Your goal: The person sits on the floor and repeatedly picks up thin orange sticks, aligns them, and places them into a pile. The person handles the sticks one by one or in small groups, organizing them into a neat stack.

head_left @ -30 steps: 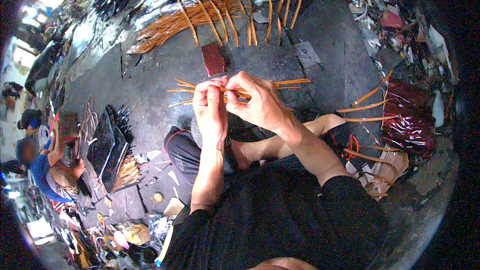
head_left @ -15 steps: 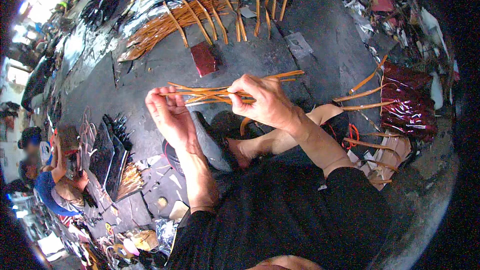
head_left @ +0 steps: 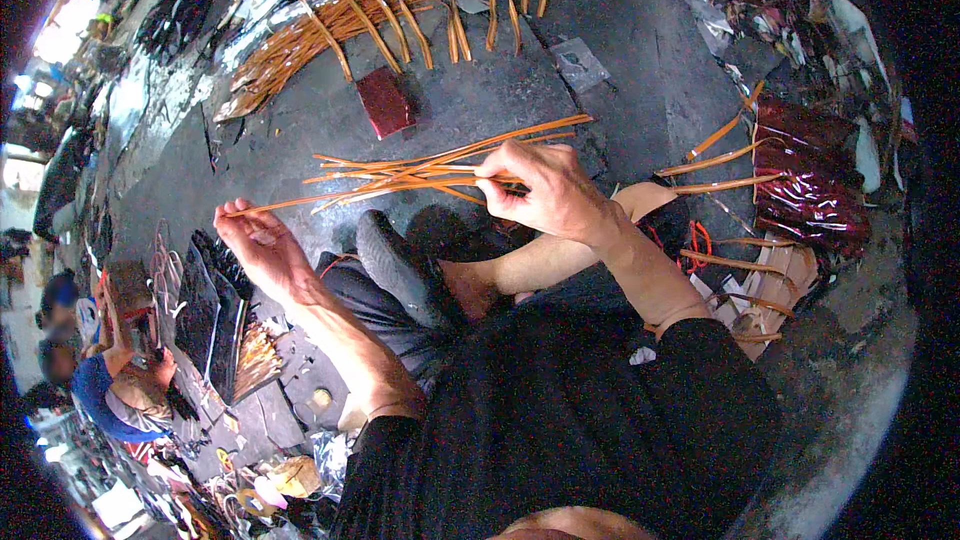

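Thin orange-brown strips (head_left: 400, 176) lie crossed over one another just above the dark floor in front of me. My right hand (head_left: 545, 190) is closed, pinching strips between thumb and fingers near their right part. Out to the left, my left hand (head_left: 265, 252) grips the end of one long strip (head_left: 300, 202) with its fingertips. That strip runs from there toward the bundle, pulled apart from the others at its left end. Beyond the hands rests a small dark red block (head_left: 386, 102).
Farther off lies a large pile of brown strips (head_left: 290, 50), with several bent strips beside it. A glossy dark red sheet (head_left: 815, 170) is at the right, strips at its edge. My bare foot and a grey sock (head_left: 395, 265) sit below the bundle. Another person (head_left: 120, 400) works at far left.
My left hand has moved left and slightly down, drawing one strip's end outward. The strips are more fanned out. My right hand has shifted a little right.
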